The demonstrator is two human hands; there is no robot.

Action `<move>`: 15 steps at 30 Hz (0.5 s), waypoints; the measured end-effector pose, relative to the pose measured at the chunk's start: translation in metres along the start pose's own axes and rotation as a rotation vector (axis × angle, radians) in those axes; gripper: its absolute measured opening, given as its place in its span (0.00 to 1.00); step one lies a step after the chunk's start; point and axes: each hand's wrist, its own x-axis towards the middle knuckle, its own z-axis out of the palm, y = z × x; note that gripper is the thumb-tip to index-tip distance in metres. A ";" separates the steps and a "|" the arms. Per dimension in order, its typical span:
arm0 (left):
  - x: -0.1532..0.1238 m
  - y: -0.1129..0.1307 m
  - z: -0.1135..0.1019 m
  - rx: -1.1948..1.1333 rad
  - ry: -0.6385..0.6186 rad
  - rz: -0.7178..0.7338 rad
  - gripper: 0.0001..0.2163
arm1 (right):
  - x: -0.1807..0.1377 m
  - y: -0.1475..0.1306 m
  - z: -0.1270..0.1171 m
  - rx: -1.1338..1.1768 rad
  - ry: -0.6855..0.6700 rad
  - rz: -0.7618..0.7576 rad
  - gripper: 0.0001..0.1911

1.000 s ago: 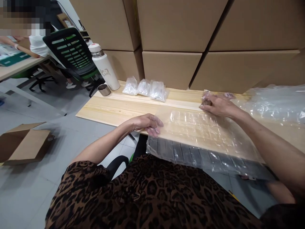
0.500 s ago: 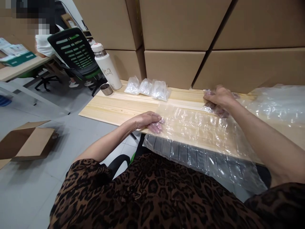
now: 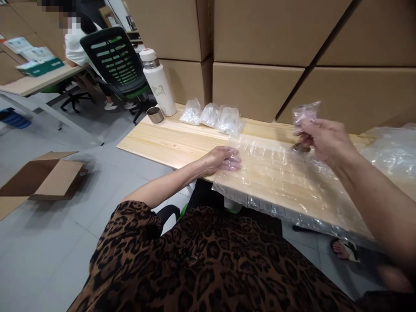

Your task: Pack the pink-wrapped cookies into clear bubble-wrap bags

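Note:
A clear air-column packing sheet (image 3: 276,177) with long parallel channels lies over the wooden table, its near edge hanging past the front. My left hand (image 3: 224,159) grips its left end, the fingertips showing pinkish through the film. Above the sheet's far right part, my right hand (image 3: 326,136) is closed on a small clear plastic bag (image 3: 305,113), raised off the table. What the bag contains is hard to make out. Below those fingers sits a small brown item (image 3: 301,148), partly hidden and unclear.
Several filled clear bags (image 3: 211,116) stand along the back, beside a white thermos (image 3: 160,89) and metal cup (image 3: 155,115). Cardboard boxes (image 3: 256,91) wall off the table (image 3: 156,147). More plastic film (image 3: 393,149) lies right. An open carton (image 3: 55,177) is on the floor; a person (image 3: 75,45) sits beyond.
My right hand has lifted from the table with the small plastic bag in it. My left hand stays on the sheet's left end. The view has shifted, and less sheet hangs in front.

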 end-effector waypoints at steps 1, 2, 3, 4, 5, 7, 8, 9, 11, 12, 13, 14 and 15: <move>0.001 0.000 0.003 -0.041 0.002 0.002 0.10 | -0.019 -0.007 0.007 0.113 -0.117 0.066 0.08; 0.002 0.000 0.006 -0.080 0.003 0.001 0.10 | -0.038 -0.013 0.015 0.198 -0.215 0.131 0.09; 0.004 -0.001 0.009 -0.121 -0.001 -0.002 0.10 | -0.056 -0.016 0.024 0.265 -0.290 0.197 0.09; 0.005 -0.001 0.012 -0.163 -0.012 -0.003 0.10 | -0.071 -0.018 0.033 0.331 -0.353 0.267 0.09; 0.006 -0.002 0.015 -0.207 -0.026 0.000 0.10 | -0.083 -0.018 0.043 0.389 -0.407 0.318 0.09; 0.008 -0.003 0.021 -0.295 -0.047 0.017 0.13 | -0.100 -0.012 0.062 0.453 -0.498 0.408 0.10; 0.008 -0.004 0.024 -0.333 -0.045 0.022 0.15 | -0.105 -0.008 0.070 0.460 -0.536 0.440 0.11; 0.009 -0.004 0.026 -0.362 -0.038 0.026 0.17 | -0.109 -0.004 0.076 0.457 -0.565 0.466 0.13; 0.010 -0.006 0.027 -0.385 -0.032 0.036 0.18 | -0.113 0.003 0.086 0.434 -0.604 0.481 0.17; 0.010 -0.007 0.027 -0.381 -0.042 0.046 0.17 | -0.114 0.005 0.087 0.413 -0.627 0.469 0.18; 0.010 -0.007 0.027 -0.369 -0.059 0.058 0.16 | -0.114 0.006 0.087 0.374 -0.659 0.446 0.18; 0.010 -0.008 0.026 -0.350 -0.078 0.067 0.15 | -0.112 0.005 0.084 0.310 -0.720 0.416 0.19; 0.010 -0.009 0.024 -0.329 -0.088 0.071 0.13 | -0.109 0.004 0.078 0.218 -0.809 0.381 0.19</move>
